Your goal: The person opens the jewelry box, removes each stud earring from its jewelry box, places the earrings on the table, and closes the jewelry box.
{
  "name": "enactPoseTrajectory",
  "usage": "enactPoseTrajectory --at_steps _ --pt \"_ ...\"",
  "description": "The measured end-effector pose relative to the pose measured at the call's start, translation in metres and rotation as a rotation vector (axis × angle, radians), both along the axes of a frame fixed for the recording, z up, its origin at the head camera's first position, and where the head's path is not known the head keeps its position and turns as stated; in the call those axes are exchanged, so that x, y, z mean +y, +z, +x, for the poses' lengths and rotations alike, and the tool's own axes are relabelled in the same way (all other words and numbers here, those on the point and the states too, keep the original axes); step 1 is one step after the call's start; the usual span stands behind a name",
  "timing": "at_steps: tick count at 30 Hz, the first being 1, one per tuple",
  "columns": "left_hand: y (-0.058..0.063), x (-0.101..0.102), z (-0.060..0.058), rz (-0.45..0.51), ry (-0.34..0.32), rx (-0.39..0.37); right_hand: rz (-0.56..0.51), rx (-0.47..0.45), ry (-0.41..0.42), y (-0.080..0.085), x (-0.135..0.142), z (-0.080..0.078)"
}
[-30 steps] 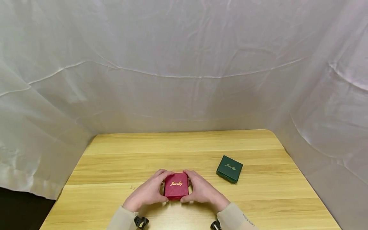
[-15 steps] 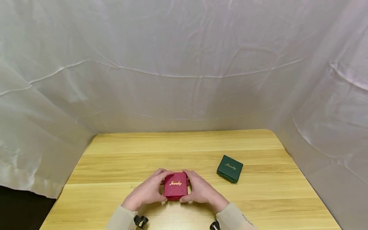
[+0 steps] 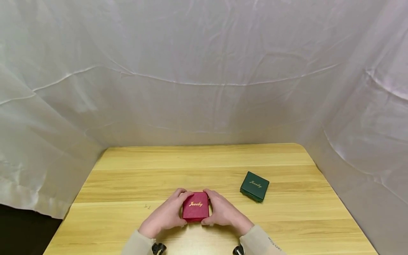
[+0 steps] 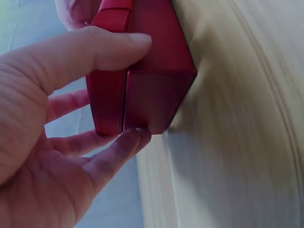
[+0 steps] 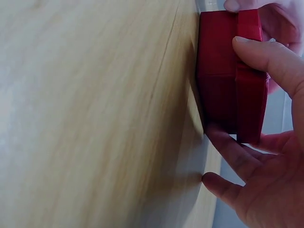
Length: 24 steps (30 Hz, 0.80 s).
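Observation:
A small crimson jewelry box (image 3: 196, 209) with gold "Jewelry" lettering sits closed on the table, near the front middle. My left hand (image 3: 166, 216) grips its left side, thumb (image 4: 118, 50) on the near face and fingers at the far edge. From the right, my right hand (image 3: 224, 213) holds it the same way. In the right wrist view the thumb (image 5: 261, 52) presses the near face by a ribbed red tab (image 5: 249, 28). A seam between lid and base shows in the left wrist view. Its underside is hidden.
A dark green jewelry box (image 3: 254, 186), closed and slightly turned, lies to the right of and behind the red one. The wooden table (image 3: 127, 184) is bounded by pale fabric curtains (image 3: 204, 106) at the back and sides.
The red box and both hands shift slightly left, then back right. The grip stays the same, and the green box has not moved.

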<state>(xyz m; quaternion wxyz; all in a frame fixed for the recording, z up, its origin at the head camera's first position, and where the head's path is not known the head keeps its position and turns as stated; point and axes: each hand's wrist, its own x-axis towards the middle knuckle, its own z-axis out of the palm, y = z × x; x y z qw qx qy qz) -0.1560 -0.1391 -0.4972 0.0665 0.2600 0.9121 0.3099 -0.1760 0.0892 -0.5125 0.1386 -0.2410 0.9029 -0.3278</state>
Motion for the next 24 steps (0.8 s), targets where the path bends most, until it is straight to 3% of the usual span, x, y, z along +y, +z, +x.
enactPoseTrajectory --at_steps 10,24 --pt "-0.0005 0.005 0.0034 -0.07 0.017 0.018 0.01 0.001 0.008 -0.0017 -0.0012 -0.0011" --pt "0.0004 0.0024 0.0047 -0.08 0.025 0.023 0.017 0.015 0.02 -0.0017 -0.0029 -0.0018"
